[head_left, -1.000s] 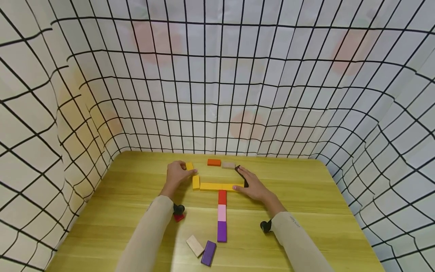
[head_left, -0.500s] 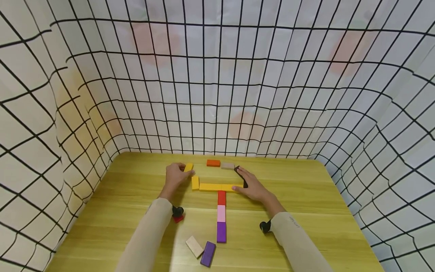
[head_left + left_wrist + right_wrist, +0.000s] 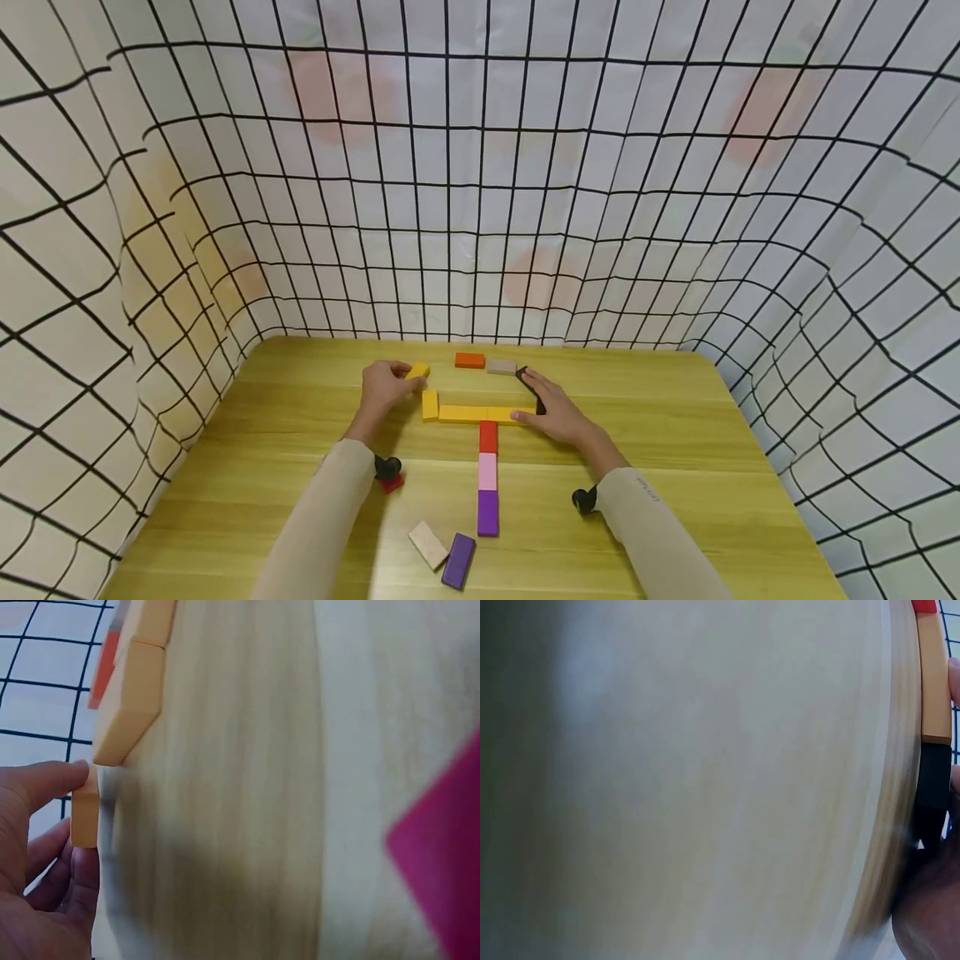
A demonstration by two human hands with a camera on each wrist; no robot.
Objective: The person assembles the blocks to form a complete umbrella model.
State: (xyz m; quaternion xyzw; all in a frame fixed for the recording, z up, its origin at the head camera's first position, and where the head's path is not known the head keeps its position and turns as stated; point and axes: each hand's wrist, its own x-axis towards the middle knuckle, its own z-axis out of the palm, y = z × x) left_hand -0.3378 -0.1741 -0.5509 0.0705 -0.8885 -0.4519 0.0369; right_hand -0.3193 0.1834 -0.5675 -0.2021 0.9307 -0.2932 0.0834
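Yellow block [image 3: 418,372] near the left end of the yellow row [image 3: 462,413], worktop's [image 3: 660,442] far half; pinched by left hand [image 3: 384,388], thumb against fingers. Right hand [image 3: 558,410]: thumb spread wide, fingers extended over black blocks [image 3: 933,776], thumb at row's right end. Forearms converge.

1. We see a wood-grained table [image 3: 675,508].
2. On it, a pink block [image 3: 487,472] touches a red block [image 3: 488,437] beyond, a purple block [image 3: 487,512] nearer us.
3. Beyond the pink block lies a yellow row [image 3: 476,414].
4. Left of the pink block, nearer us: a beige block [image 3: 428,546].
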